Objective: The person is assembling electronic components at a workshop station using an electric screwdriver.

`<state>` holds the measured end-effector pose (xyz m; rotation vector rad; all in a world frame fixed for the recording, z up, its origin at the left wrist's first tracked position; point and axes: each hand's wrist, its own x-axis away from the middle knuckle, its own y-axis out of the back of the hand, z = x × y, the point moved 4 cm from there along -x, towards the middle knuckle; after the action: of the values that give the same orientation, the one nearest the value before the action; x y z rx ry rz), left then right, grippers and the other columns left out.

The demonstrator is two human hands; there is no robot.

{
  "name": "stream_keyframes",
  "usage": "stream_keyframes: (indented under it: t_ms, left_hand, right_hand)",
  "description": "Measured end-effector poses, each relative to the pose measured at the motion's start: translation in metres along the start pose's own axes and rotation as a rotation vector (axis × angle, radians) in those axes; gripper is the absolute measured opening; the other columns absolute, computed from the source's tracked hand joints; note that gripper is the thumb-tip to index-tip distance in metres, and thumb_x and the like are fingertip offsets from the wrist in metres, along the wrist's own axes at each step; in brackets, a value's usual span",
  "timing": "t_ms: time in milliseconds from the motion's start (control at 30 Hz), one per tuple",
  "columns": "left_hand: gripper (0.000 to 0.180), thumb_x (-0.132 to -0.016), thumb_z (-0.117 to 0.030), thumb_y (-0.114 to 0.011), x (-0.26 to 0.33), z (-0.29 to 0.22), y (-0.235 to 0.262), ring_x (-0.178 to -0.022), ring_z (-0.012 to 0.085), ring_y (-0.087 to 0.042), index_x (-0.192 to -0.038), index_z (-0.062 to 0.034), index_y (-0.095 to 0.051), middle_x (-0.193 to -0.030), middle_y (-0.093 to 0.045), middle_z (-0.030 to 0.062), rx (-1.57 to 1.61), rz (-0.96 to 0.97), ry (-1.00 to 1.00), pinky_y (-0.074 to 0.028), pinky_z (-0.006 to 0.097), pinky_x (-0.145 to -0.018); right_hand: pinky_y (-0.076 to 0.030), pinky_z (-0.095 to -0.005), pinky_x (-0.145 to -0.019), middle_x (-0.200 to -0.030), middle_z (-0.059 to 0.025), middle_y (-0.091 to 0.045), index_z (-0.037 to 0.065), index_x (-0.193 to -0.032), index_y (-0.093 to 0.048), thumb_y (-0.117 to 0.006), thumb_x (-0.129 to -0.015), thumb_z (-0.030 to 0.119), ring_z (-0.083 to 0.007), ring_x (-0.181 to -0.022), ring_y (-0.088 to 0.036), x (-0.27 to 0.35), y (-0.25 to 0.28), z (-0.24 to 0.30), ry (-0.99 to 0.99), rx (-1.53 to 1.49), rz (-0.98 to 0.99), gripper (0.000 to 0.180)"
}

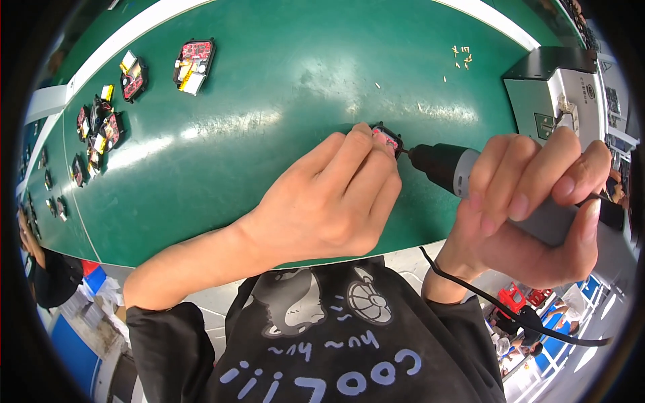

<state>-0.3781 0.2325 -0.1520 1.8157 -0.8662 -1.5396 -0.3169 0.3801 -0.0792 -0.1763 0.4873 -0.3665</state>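
Note:
My left hand (329, 191) is closed over a small electronic device with a black case and a red circuit board (388, 139), pressing it against the green tabletop. Its fingers hide most of the device. In my right hand (517, 201) is an electric screwdriver (438, 166) with a black nose and grey body, held nearly level. The thin bit points left and reaches the right edge of the black case; whether it sits in a screw I cannot tell. A black cord (484, 293) hangs below my right wrist.
Several open devices with red boards lie on the left, one of them (195, 65) apart from a cluster (101, 127). Tiny brass-coloured pieces, perhaps screws (463, 57), are scattered at the far right, beside a grey-and-black box machine (561, 94). Other people are in the background.

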Motion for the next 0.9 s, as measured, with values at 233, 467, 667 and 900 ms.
stream_keyframes:
  t_ms: [233, 467, 667, 900]
  left_hand:
    - [0.020, -0.071, 0.001, -0.075, -0.003, -0.002, 0.002, -0.087, 0.0281, -0.067, -0.089, 0.0069, -0.069, -0.091, -0.064, 0.0119, -0.019, 0.018, 0.019, -0.059, 0.034, -0.068]
    - [0.022, -0.071, -0.001, -0.075, -0.002, 0.003, 0.004, -0.089, 0.0258, -0.068, -0.091, 0.0044, -0.069, -0.093, -0.066, 0.0107, 0.043, 0.023, 0.047, -0.059, 0.034, -0.069]
    - [0.017, -0.064, -0.006, -0.067, 0.002, 0.003, -0.001, -0.093, 0.0281, -0.063, -0.078, 0.0026, -0.065, -0.088, -0.061, 0.0120, 0.027, -0.086, 0.009, -0.055, 0.033, -0.071]
    - [0.022, -0.069, -0.003, -0.073, 0.000, 0.005, 0.004, -0.091, 0.0264, -0.067, -0.090, 0.0045, -0.068, -0.091, -0.064, 0.0108, 0.085, 0.004, 0.061, -0.059, 0.035, -0.070]
  right_hand:
    - [-0.037, -0.0298, -0.044, -0.070, -0.0076, -0.050, 0.005, -0.096, -0.046, -0.052, -0.095, 0.028, -0.0143, -0.042, -0.040, 0.005, -0.005, -0.001, 0.019, -0.063, 0.001, 0.023]
    - [-0.040, -0.0336, -0.047, -0.082, -0.0137, -0.052, 0.003, -0.104, -0.046, -0.041, -0.101, 0.023, -0.0154, -0.045, -0.042, -0.005, -0.005, 0.005, -0.018, 0.053, 0.097, 0.021]
    - [-0.039, -0.0333, -0.045, -0.080, -0.0131, -0.053, 0.004, -0.099, -0.043, -0.042, -0.099, 0.021, -0.0172, -0.045, -0.043, -0.004, -0.007, -0.001, 0.017, -0.080, 0.109, 0.017]
    - [-0.038, -0.0336, -0.043, -0.071, -0.0099, -0.053, 0.006, -0.096, -0.043, -0.060, -0.092, 0.019, -0.0169, -0.046, -0.043, -0.003, -0.021, 0.004, -0.084, 0.104, 0.143, 0.021]
